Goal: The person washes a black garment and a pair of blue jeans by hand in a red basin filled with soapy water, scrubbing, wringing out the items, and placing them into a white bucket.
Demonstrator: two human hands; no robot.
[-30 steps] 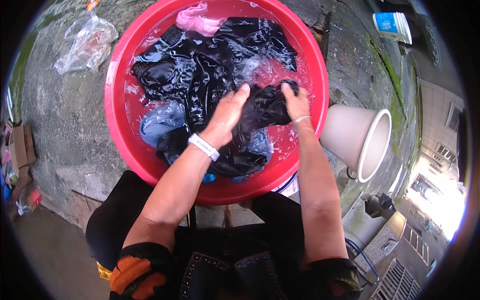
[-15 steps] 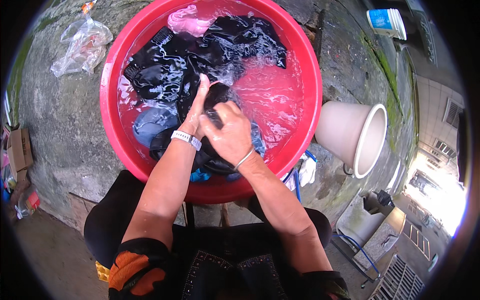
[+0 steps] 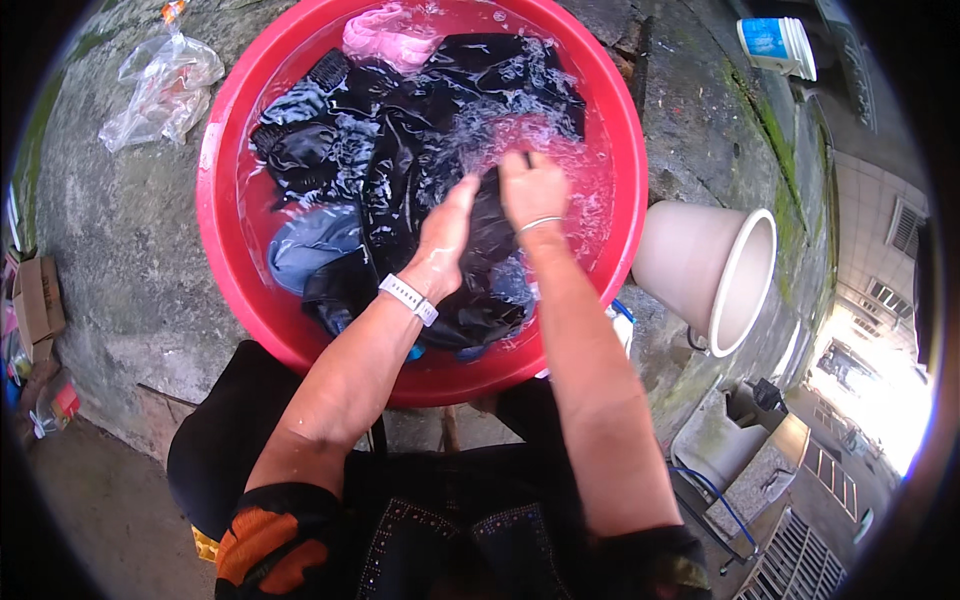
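Observation:
A large red tub [image 3: 222,250] holds water and soaked laundry. My right hand [image 3: 535,195], with a bangle at the wrist, is closed in a fist on a black garment [image 3: 490,235] near the middle of the tub. Beside it, my left hand [image 3: 445,240] has its thumb straight along the same cloth; its other fingers are mostly hidden, and it appears to hold the garment's left side. The black cloth stretches between both hands. Around them lie more black clothes [image 3: 400,110], a pink cloth [image 3: 385,38] at the far rim and a blue denim piece [image 3: 312,245] at the left.
A beige bucket [image 3: 685,270] lies on its side against the tub's right. Farther off is a white and blue pail [image 3: 775,47]. A clear plastic bag [image 3: 165,90] lies on the concrete at the far left, with a cardboard box [image 3: 38,300] below. A metal grate [image 3: 795,560] is at the lower right.
Both hands have moved right, and the right hand has slid farther away, off the left palm, drawing the black cloth along. Water churns near the right hand.

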